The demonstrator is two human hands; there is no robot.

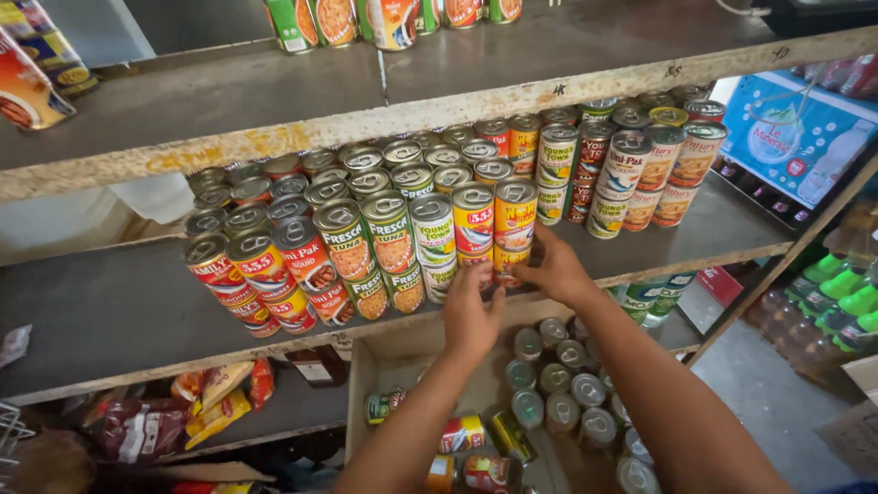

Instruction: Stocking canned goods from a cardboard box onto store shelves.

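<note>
Both hands, left hand (471, 311) and right hand (551, 267), clamped round the yellow can (508, 261) at the shelf's (110, 311) front edge, could easily topple the upper can (515, 216) stacked above.

My bare hands (512, 293) meet glossy paper-labelled metal cans (476, 224) with shiny pull-tab lids on a matt grey shelf (101, 311), its front edge (274, 137) rough with chipped, rusty paint; below, a plain cardboard box (402, 352).
</note>
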